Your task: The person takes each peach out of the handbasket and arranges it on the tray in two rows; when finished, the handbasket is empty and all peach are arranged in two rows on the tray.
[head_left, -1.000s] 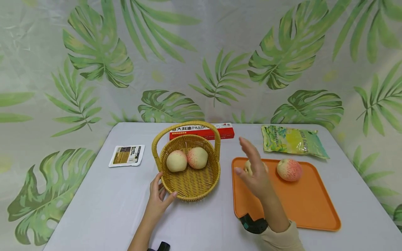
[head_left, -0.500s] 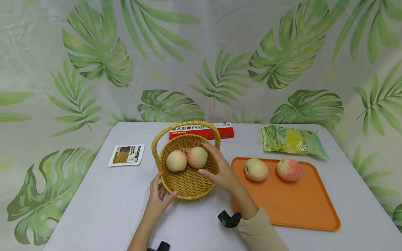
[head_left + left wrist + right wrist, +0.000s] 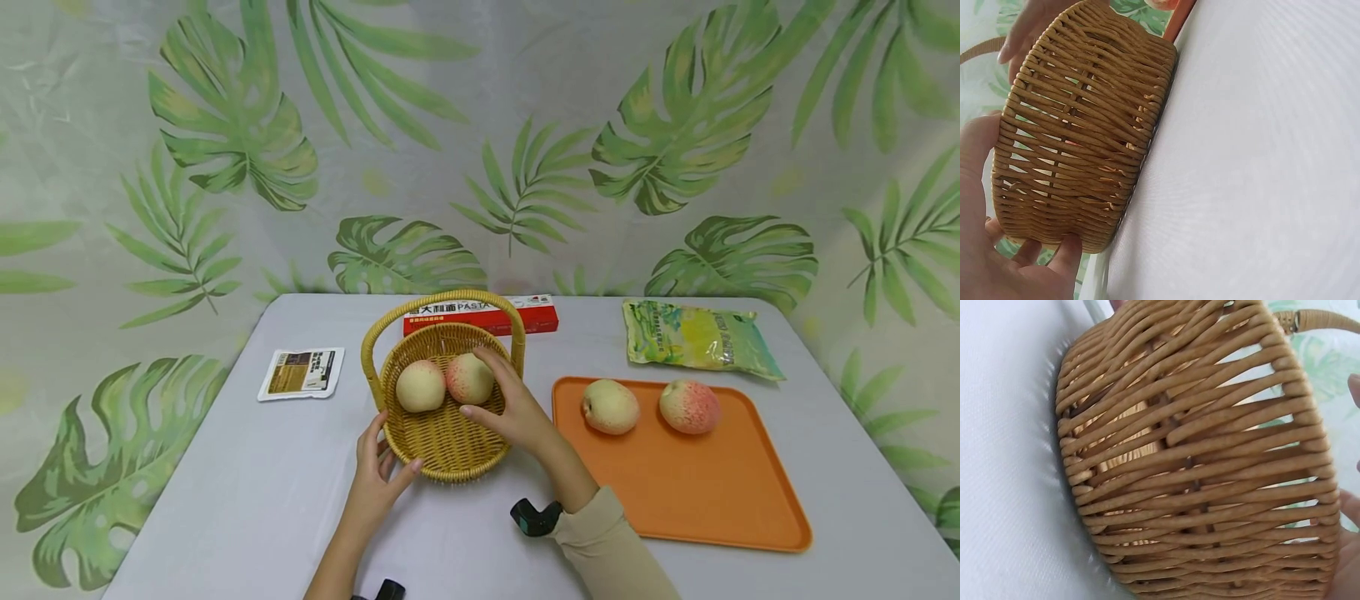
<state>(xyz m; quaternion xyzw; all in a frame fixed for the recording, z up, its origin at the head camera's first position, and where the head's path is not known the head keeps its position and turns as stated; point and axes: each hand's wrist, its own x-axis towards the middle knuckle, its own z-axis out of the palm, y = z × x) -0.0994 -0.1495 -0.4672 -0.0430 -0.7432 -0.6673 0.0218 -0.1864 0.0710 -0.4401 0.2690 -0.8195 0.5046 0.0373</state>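
Note:
A round yellow wicker basket (image 3: pixel 455 477) with a tall arched handle stands on the table, holding two pale peaches, a left peach (image 3: pixel 421 386) and a right peach (image 3: pixel 469 379). My left hand (image 3: pixel 372 475) holds the basket by its near left side; the left wrist view shows the thumb at the rim and the other fingers curled against the wicker wall (image 3: pixel 1079 125). Over the basket's right rim reaches my right hand (image 3: pixel 517 412), fingers and thumb spread about the right peach. Whether they touch it I cannot tell.
To the right lies an orange tray (image 3: pixel 705 500) with a pale peach (image 3: pixel 611 407) and a pink one (image 3: pixel 689 407). Behind it is a green-yellow bag (image 3: pixel 701 337). A red pasta box (image 3: pixel 536 317) lies behind the basket; a flat packet (image 3: pixel 302 372) sits at left.
My right hand has swung left from above the tray into the basket, beside the right peach, and moved slightly further left lately. The left hand and basket stay in place.

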